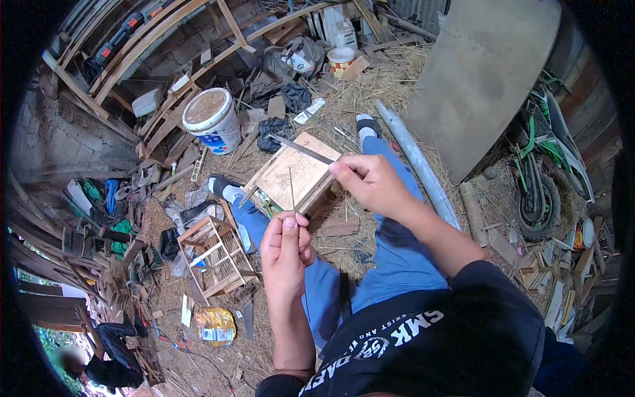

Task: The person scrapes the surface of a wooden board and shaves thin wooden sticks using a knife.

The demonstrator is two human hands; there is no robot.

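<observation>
Here's my left hand [286, 246], fingers curled in, thumb pressed down along the forefinger: a closed, narrow pinch, and it's got a thin stick [292, 188] by its near end, the rest pointing straight out ahead of the thumb. Over to the right and a little farther out, my right hand [374, 184] is closed too, thumb against bent fingers, gripping one end of a flat dark blade [301, 149] that runs out leftward from the fingertips. Stick and blade are apart, the stick's tip on the near side of the blade, and there's a gap between my two hands.

Behind both grips, the small wooden box [271, 178] sits between my feet, pale top facing up; whether the blade touches it, I can't tell. Left of my left hand, just beside my leg, stands an open slatted wooden frame [215, 255]. Below that, a yellow plastic bag [216, 326] lies on the straw. Up and left, beyond the left grip, there's a white bucket [211, 122]. Past my right hand, on its right side, a long grey pipe [417, 165] slants along the ground beside my leg.
</observation>
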